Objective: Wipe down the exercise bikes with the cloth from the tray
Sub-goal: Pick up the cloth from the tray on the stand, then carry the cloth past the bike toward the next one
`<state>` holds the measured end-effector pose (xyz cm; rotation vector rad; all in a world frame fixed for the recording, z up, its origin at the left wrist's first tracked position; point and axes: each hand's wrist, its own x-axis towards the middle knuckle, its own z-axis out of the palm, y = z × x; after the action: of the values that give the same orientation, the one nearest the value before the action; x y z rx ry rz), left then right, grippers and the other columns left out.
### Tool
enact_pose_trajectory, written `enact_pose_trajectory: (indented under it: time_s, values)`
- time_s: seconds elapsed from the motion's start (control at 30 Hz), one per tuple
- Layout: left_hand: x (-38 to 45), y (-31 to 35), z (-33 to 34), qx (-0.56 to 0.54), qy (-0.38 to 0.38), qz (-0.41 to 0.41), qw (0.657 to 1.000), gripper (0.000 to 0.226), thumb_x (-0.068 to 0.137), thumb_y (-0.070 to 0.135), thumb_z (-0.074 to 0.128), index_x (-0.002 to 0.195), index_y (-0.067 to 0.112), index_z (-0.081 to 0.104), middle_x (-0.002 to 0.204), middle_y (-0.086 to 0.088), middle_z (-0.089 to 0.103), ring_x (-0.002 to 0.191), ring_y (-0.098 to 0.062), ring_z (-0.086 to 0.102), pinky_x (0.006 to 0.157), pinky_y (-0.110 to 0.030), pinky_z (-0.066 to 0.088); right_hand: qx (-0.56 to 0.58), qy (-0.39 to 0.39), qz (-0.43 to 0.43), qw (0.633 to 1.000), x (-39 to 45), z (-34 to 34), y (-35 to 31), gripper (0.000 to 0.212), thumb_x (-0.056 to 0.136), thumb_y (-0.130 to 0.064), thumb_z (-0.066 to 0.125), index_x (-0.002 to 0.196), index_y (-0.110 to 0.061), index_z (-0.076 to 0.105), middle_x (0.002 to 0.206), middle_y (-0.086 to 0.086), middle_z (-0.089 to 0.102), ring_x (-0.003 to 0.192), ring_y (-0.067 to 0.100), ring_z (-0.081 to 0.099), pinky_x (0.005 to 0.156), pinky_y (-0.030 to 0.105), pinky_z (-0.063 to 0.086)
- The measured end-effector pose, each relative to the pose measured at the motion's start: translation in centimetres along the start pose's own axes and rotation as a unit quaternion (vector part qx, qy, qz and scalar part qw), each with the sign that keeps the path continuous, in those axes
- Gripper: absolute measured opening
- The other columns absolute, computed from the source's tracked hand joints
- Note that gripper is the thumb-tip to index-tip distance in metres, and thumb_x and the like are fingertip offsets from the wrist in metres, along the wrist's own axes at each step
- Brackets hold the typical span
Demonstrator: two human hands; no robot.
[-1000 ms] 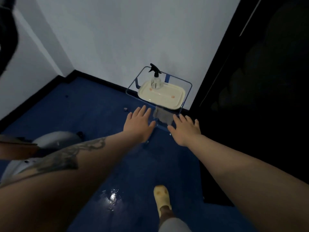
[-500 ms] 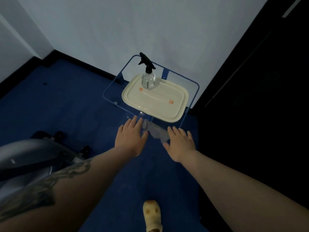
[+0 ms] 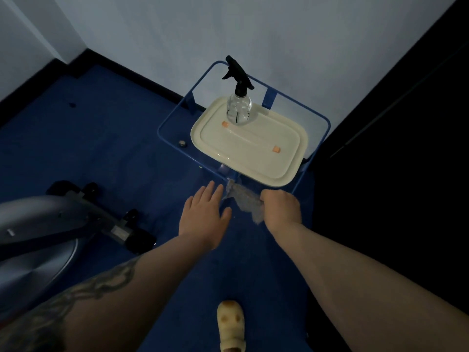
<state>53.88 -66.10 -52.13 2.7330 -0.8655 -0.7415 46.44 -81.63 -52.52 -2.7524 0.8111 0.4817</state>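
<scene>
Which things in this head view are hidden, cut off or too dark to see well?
- Exercise bike: cut off by the left edge; only base and housing show.
- Right hand fingers: curled under, hidden by its back and the cloth.
- Cloth: partly covered by the right hand; its full shape is unclear.
- Black area on the right: too dark to make out.
- Spray bottle marking: too small to read.
- Left hand: its palm faces away.

Both bare forearms reach forward and down, side by side. The left hand (image 3: 204, 215) is flat, palm down, fingers straight and slightly spread. The right hand (image 3: 280, 212), just to its right, has its fingers curled under, gripping a cloth (image 3: 243, 201).
</scene>
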Motion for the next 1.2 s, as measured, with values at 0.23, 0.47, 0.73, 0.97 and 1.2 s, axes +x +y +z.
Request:
enact_pose_trajectory:
  time_s: [0.23,0.47,0.73,0.97,1.2]
  values:
    - [-2.1,-1.3,-3.1,0.006,0.007,-0.039,0.999,0.062,0.1,0.045,0.031,0.154,0.023,0.01,0.163,0.0,0.005,0.15,-0.021,0.007,0.12,-0.039,0.009,0.014,0.05,-0.031,0.998,-1.8,-1.7,-1.0,0.015,0.093,-0.009,0.054,0.108,-0.011,0.05,0.106,0.009,0.062,0.094,0.022,0.058,0.073,0.031,0.042]
    - [-10.2,-5.3,-6.9,-0.036,0.046,-0.126,0.99,0.063,0.099,0.046,0.032,0.154,0.025,0.011,0.163,0.002,0.006,0.15,-0.019,0.007,0.12,-0.038,0.009,0.059,0.085,-0.101,0.989,-6.9,-5.2,-7.8,0.018,0.096,-0.023,0.047,0.107,-0.01,0.042,0.101,0.008,0.06,0.089,0.023,0.06,0.067,0.03,0.043]
    - [-27.7,-15.5,-8.4,-0.092,0.105,-0.327,0.935,0.063,0.099,0.043,0.033,0.154,0.024,0.01,0.163,0.001,0.005,0.15,-0.019,0.006,0.121,-0.038,0.01,0.145,-0.026,-0.308,0.94,-16.0,-5.9,-22.6,0.013,0.096,-0.027,0.051,0.103,-0.016,0.05,0.102,-0.004,0.053,0.09,0.012,0.052,0.073,0.028,0.043]
    - [-47.3,-21.5,-3.8,-0.157,0.152,-0.508,0.833,0.063,0.099,0.044,0.035,0.154,0.024,0.01,0.163,0.001,0.005,0.15,-0.021,0.009,0.121,-0.038,0.014,0.115,-0.087,-0.512,0.846,-29.1,-2.0,-35.1,0.013,0.092,-0.03,0.056,0.099,-0.021,0.062,0.095,-0.008,0.053,0.083,0.009,0.053,0.065,0.026,0.044]
    - [-66.8,-23.2,3.1,-0.25,0.216,-0.626,0.706,0.059,0.099,0.043,0.036,0.153,0.026,0.018,0.162,0.003,0.014,0.147,-0.019,0.018,0.119,-0.04,0.018,0.073,-0.152,-0.584,0.794,-46.3,5.9,-42.8,0.008,0.093,-0.036,0.054,0.091,-0.03,0.059,0.091,-0.014,0.05,0.075,0.004,0.051,0.062,0.027,0.046]
